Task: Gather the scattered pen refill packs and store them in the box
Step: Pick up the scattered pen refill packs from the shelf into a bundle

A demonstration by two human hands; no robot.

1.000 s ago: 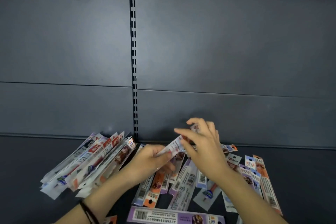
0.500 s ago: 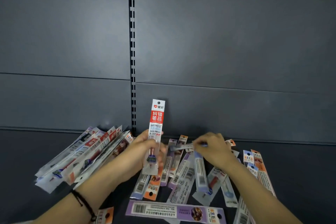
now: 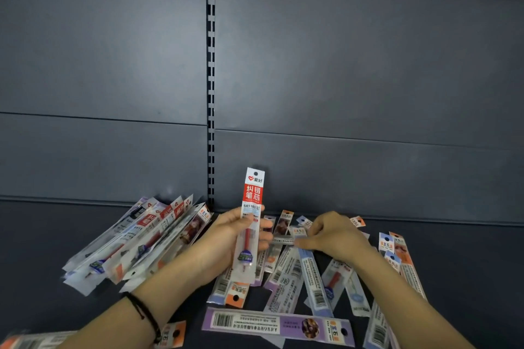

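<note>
My left hand holds a red-and-white refill pack upright, thumb and fingers curled round its lower half. My right hand reaches down among the scattered refill packs on the dark shelf and pinches the end of a flat pack between thumb and fingers. A gathered heap of packs lies fanned out to the left of my left arm. A purple pack lies crosswise nearest me. No box is in view.
The dark shelf board runs left to right, backed by a grey panel wall with a slotted upright in the middle. More packs lie at the right and at the bottom left corner. A black band circles my left wrist.
My left hand has lifted the red-and-white pack from the pile and stood it upright. My right hand dropped from above the pile down onto the packs and took hold of one.
</note>
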